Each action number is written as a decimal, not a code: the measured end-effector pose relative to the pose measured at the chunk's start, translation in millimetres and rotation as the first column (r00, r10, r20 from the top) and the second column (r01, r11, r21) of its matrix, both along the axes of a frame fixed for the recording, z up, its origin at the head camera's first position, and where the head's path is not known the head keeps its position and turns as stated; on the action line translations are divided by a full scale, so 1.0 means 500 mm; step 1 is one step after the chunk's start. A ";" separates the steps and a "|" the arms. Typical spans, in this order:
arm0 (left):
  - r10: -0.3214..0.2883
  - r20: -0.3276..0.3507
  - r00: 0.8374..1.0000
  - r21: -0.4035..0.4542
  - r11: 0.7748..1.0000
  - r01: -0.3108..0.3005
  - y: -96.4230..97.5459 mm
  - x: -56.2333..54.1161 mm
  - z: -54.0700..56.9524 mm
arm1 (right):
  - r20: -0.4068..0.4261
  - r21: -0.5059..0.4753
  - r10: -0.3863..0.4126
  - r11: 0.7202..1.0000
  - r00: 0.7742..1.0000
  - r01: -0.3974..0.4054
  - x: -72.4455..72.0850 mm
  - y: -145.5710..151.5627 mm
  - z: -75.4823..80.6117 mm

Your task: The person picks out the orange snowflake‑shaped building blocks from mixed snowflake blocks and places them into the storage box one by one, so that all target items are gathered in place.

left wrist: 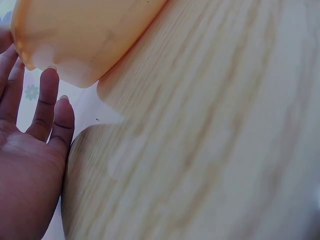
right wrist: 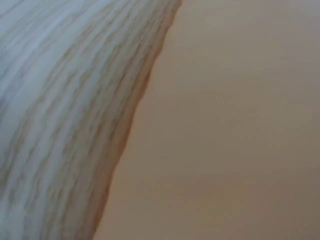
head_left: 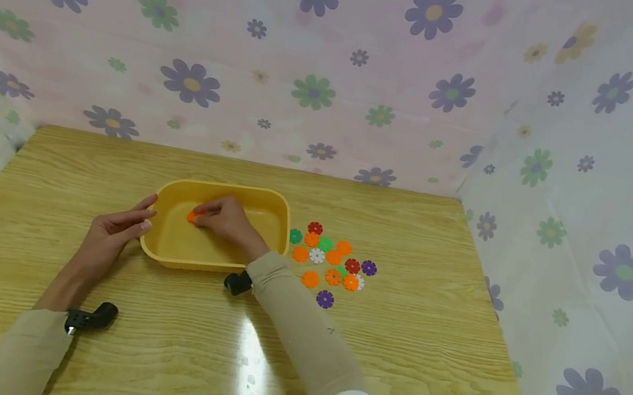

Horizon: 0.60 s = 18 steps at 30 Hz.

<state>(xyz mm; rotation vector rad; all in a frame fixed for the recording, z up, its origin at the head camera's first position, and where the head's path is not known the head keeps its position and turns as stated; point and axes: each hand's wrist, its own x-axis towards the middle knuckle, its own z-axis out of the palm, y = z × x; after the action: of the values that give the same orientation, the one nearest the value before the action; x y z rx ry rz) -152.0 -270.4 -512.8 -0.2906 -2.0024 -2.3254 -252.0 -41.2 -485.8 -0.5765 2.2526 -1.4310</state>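
A yellow plastic tub (head_left: pixel 209 267) sits on the wooden table in the head view. Inside it, my right hand (head_left: pixel 230 223) pinches an orange notched plastic disc (head_left: pixel 191 217) near the tub's left end. My left hand (head_left: pixel 109 237) rests against the outside of the tub's left wall, its fingers fairly straight. Up close in the left wrist view, the fingers (left wrist: pixel 48 95) reach up to the tub (left wrist: pixel 90 35). Only the tub's wall (right wrist: pixel 225 125) and the table show in the right wrist view; the right hand is out of that picture.
Right of the tub lies a loose spread of several notched discs, among them a purple disc (head_left: pixel 325 299), a red disc (head_left: pixel 315 227), a white disc (head_left: pixel 316 255) and an orange disc (head_left: pixel 310 279). Flowered cloth (head_left: pixel 309 133) hangs behind and beside the table (head_left: pixel 422 357).
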 end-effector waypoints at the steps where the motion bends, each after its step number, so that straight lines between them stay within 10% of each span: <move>1: 0.002 0.003 1.000 -0.007 1.000 -0.002 0.000 0.000 0.000 | -0.003 0.002 -0.003 1.000 1.000 0.003 0.000 -0.001 -0.001; 18: 0.007 0.021 1.000 0.003 1.000 -0.007 -0.001 0.000 0.005 | -0.072 0.088 -0.019 0.996 0.997 0.025 -0.003 -0.017 -0.004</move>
<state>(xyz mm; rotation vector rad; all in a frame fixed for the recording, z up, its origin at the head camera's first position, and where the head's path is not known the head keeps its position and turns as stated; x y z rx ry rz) -152.1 -271.0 -510.2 -0.2604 -2.0060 -2.3364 -253.3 -49.6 -487.8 -0.5839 2.3719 -1.3321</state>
